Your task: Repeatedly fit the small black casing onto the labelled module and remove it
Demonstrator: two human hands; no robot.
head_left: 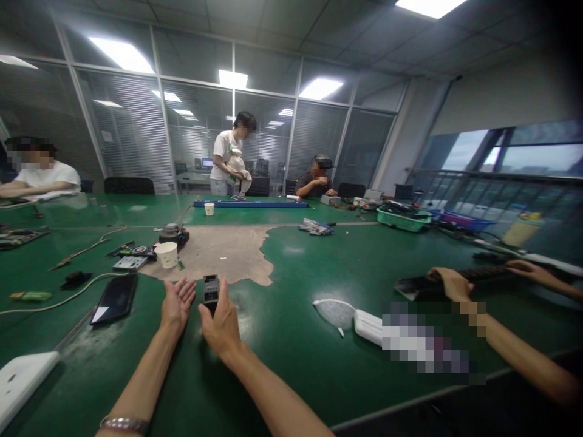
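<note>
My right hand grips a small black rectangular block with recessed slots in its upper face, thumb on one side and fingers on the other. Its exact kind cannot be made out. To the left of the block, my left hand is open, palm turned up and fingers spread, with nothing in it. A gap separates that hand from the block. Beyond both hands lies a bare brown patch of the tabletop. A paper cup stands just past my left fingertips.
A dark phone lies left on the green table. Electronic parts sit behind it. To the right are a white cabled device and a co-worker's hands on a long black strip. Farther back stands a green basket.
</note>
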